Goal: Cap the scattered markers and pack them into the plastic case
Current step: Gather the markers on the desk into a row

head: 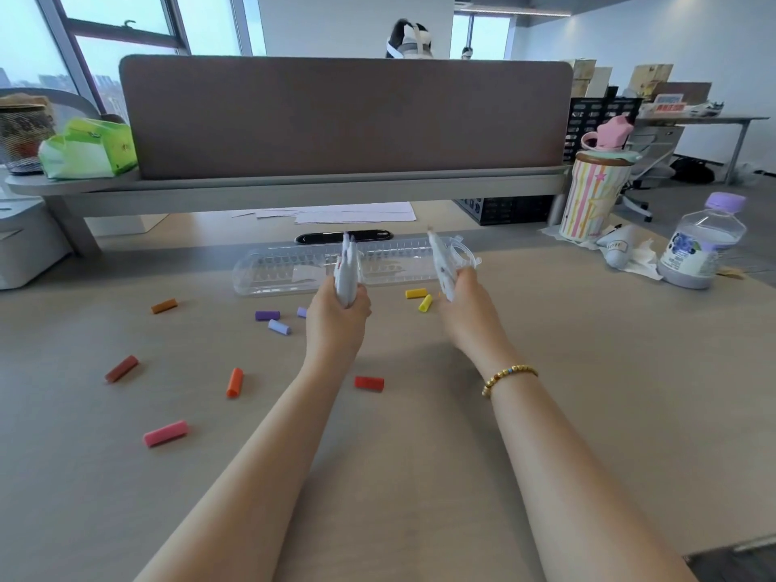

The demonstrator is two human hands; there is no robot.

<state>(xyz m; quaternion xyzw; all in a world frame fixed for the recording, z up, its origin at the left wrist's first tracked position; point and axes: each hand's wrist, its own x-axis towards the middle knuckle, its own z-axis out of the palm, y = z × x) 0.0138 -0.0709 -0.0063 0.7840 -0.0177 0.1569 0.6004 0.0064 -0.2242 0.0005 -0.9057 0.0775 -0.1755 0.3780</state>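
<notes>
Gathering step: left hand [338, 306] and right hand [464, 300] each clamp uncapped white markers [347, 266]; coloured caps [235, 382] scattered, next match caps.

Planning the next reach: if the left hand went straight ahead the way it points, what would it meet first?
Most likely the clear plastic case, lying just beyond the left hand and the markers it grips. Depth is hard to judge.
</notes>
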